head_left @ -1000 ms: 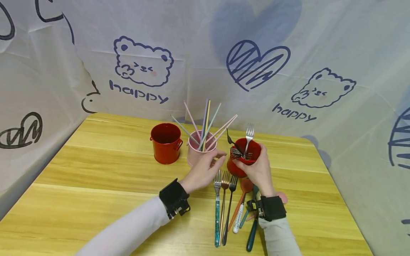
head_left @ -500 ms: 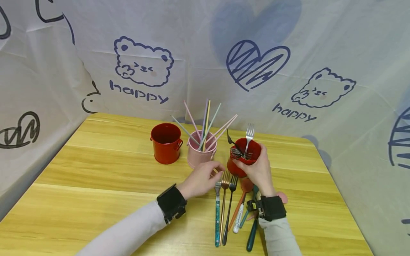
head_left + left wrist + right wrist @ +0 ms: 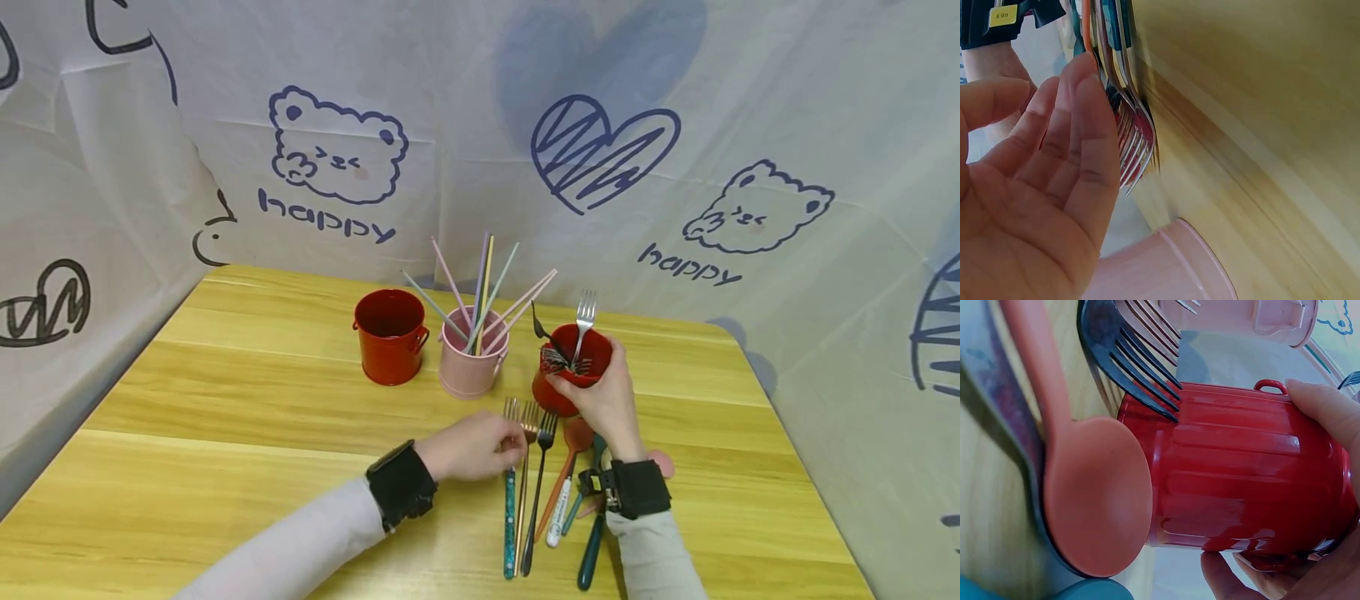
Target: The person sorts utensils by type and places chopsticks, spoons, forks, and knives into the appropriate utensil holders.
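Note:
My left hand point(image 3: 472, 446) is over a row of forks on the table, fingers relaxed; in the left wrist view the thumb stands apart from the fingertips point(image 3: 1088, 87) and the gap between is bare. Under and beside it lie a teal-handled fork point(image 3: 510, 525), a copper fork point(image 3: 523, 492) and a black fork point(image 3: 538, 479). With my right hand point(image 3: 609, 404) I grip the right-hand red bucket point(image 3: 1235, 469) near its rim, thumb on one side and fingers on the other. A silver fork point(image 3: 586, 310) and a dark utensil point(image 3: 537, 327) stick up from this bucket among other fork heads.
A pink bucket point(image 3: 467, 379) of thin pastel sticks point(image 3: 483, 283) and another red bucket point(image 3: 390, 354) stand to the left. An orange spoon point(image 3: 577, 435), a white printed handle point(image 3: 558, 512) and a dark green handle point(image 3: 590, 554) lie by my right forearm. Behind the table hangs a drawn-on cloth point(image 3: 465, 183).
My left hand has come from beside the pink bucket down toward me, over the forks. My right hand stays on the red bucket, which has not moved.

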A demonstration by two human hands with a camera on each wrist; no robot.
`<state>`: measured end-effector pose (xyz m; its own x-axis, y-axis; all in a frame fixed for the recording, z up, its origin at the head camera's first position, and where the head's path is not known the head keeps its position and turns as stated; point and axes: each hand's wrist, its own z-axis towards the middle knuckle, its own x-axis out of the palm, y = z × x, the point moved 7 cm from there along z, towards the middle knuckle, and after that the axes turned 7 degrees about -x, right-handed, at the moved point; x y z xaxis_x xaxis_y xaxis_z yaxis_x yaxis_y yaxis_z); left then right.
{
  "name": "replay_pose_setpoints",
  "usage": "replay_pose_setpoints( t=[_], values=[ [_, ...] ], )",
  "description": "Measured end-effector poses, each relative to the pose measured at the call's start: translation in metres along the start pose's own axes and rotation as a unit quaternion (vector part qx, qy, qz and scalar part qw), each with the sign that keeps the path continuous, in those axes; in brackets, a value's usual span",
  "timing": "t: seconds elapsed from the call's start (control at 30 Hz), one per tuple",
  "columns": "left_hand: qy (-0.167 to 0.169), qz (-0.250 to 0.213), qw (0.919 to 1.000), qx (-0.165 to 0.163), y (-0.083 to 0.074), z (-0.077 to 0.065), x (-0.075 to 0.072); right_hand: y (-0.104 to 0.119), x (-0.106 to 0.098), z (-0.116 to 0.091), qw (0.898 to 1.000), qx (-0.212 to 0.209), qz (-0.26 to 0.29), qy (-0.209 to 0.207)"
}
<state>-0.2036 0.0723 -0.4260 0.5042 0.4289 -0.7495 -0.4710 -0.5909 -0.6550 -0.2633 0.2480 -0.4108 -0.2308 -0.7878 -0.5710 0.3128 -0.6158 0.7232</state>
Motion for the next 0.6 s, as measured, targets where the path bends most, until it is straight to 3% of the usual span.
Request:
replay_pose_setpoints(
  t=[0.17,0.37,0.6],
  values=[
    [0.018,0.010,0.9997,0.011,-0.005,-0.002,0.005,-0.001,0.000,0.000,1.000,0.004,-0.001,0.001],
    [0.049,0.030,0.9982,-0.015,-0.003,-0.002,0.013,-0.001,0.000,0.000,1.000,0.008,-0.002,0.000],
    [0.066,0.040,0.9969,-0.016,-0.004,-0.001,0.019,0.000,0.000,0.000,1.000,0.012,0.000,0.000]
  ],
)
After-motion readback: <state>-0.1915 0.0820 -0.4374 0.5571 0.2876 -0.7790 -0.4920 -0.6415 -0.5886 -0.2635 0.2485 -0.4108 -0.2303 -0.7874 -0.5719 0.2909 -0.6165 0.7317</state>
